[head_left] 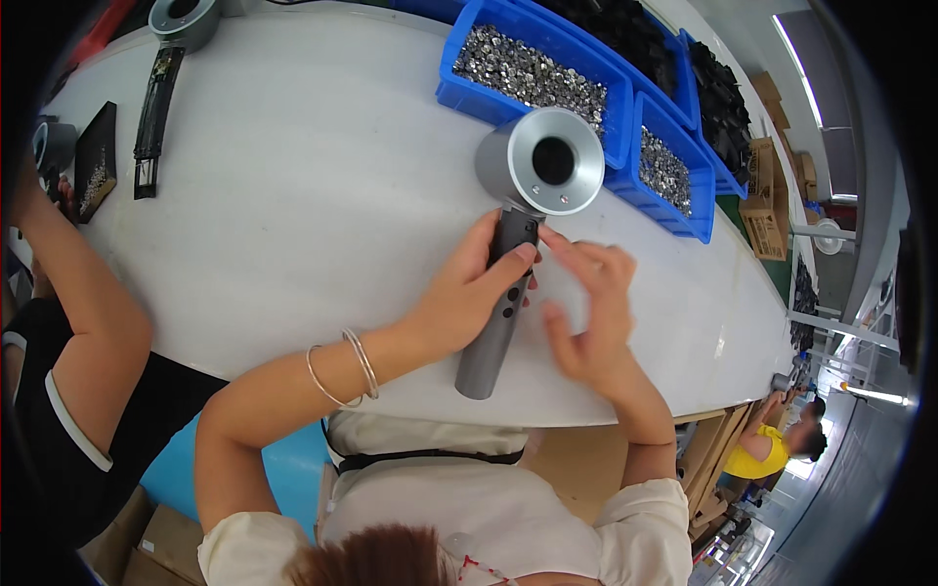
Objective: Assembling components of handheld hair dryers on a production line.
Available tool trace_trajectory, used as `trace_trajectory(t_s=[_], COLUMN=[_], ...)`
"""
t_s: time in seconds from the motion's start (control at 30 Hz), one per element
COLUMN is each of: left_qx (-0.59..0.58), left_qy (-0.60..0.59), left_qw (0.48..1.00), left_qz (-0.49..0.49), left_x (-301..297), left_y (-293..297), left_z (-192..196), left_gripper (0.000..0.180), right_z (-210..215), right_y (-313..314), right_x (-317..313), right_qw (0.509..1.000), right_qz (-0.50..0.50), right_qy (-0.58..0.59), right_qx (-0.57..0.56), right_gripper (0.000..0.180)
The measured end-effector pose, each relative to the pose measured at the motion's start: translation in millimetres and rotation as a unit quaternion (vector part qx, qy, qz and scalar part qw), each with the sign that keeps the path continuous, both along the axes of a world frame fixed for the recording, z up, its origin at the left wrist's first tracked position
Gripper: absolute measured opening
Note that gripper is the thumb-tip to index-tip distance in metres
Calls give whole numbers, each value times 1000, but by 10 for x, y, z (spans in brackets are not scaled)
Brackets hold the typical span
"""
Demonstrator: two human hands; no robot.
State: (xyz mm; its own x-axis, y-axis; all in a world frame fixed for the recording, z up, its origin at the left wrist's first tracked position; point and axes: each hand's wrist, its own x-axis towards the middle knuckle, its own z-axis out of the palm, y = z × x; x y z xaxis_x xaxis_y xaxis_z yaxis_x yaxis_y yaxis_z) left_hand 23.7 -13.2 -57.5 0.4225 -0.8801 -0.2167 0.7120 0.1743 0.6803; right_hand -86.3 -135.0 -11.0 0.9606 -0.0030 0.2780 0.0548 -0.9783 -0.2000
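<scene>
A grey hair dryer (485, 354) stands out at the middle of the white table, its round head at the far end and its handle slanting toward me. My left hand (467, 288) is wrapped around the upper handle, thumb lying along the buttons. Just right of the handle is my right hand (594, 317), fingers apart, with one fingertip at the neck below the head. Two small shiny dots show on the head's silver front ring. Whether that fingertip presses on the dryer or only hovers beside it, I cannot tell.
Blue bins (451, 93) of small metal parts and black pieces line the far right. Another hair dryer (159, 103) with a dark handle lies at the far left, near a black tray (97, 161). A co-worker's arm (83, 264) reaches in at left. Cardboard boxes (767, 200) stand beyond the table.
</scene>
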Motion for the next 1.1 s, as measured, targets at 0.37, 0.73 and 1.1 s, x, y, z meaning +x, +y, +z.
trace_trajectory(t_s=[0.37, 0.73, 1.1], left_qx=[28, 28, 42], left_qy=[-133, -125, -121], left_qw=[991, 992, 992], left_qz=[11, -20, -6], left_x=[-114, -70, -59], left_y=[-58, -28, -98], left_z=[-112, -43, -51], left_gripper=[34, 37, 43], right_z=[279, 13, -97], right_y=[-1036, -1269, -1342], right_x=[2142, 3349, 3302], right_qw=[965, 988, 992], right_qz=[15, -69, -53], right_qy=[-250, 57, -53], right_qx=[74, -124, -101], right_gripper=[15, 12, 11])
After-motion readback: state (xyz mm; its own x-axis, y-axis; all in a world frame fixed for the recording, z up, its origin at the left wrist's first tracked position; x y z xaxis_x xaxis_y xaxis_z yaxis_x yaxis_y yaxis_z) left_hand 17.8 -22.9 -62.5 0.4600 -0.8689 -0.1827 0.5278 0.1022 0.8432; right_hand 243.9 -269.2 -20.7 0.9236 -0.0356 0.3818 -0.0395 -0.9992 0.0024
